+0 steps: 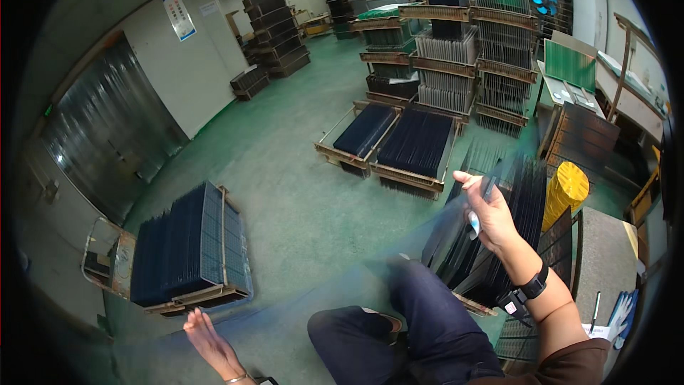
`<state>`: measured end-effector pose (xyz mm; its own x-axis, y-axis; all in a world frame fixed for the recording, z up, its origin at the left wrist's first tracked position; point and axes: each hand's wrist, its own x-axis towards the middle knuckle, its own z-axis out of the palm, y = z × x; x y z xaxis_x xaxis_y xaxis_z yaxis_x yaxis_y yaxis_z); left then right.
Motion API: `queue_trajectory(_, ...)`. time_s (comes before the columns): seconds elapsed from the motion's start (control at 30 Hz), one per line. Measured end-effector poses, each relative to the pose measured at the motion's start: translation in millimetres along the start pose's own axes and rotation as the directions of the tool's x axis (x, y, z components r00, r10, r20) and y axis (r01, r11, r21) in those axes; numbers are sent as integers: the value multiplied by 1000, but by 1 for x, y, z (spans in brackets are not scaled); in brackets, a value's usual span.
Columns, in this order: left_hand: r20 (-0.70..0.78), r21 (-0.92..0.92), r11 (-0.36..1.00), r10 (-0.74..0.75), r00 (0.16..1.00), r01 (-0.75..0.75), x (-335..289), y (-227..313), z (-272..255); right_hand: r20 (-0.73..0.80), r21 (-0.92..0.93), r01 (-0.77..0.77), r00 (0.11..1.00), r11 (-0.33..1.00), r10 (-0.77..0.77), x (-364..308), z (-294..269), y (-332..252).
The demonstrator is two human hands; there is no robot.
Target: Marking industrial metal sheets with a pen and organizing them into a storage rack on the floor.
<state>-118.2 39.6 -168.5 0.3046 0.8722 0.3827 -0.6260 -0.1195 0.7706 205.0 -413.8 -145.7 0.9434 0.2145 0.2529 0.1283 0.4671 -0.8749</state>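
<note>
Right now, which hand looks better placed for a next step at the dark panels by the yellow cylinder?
Probably the right hand: it appears close to the dark panels by the yellow cylinder, while the left hand is far across, nearer the panel-filled rack at left.

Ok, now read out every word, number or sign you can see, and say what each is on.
Nothing here I can quote.
White-and-blue wall poster: writing too small to read.
Pale notice beside it: too small to read.
White label on the black wrist device: too small.
White paper by the gloves: any marks too small to read.
</note>
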Motion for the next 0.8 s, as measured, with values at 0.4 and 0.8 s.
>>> queue_trajectory(0.4, 230, 176, 979, -145, 962, 106, 4, -49, -7, 243, 325, -481, 875, 814, 419, -24, -2, 14)
queue_trajectory(0.8, 302, 350, 923, -275, 913, 162, -54, -42, 56, 190, 448, -485, 872, 751, 450, -29, 71, 29)
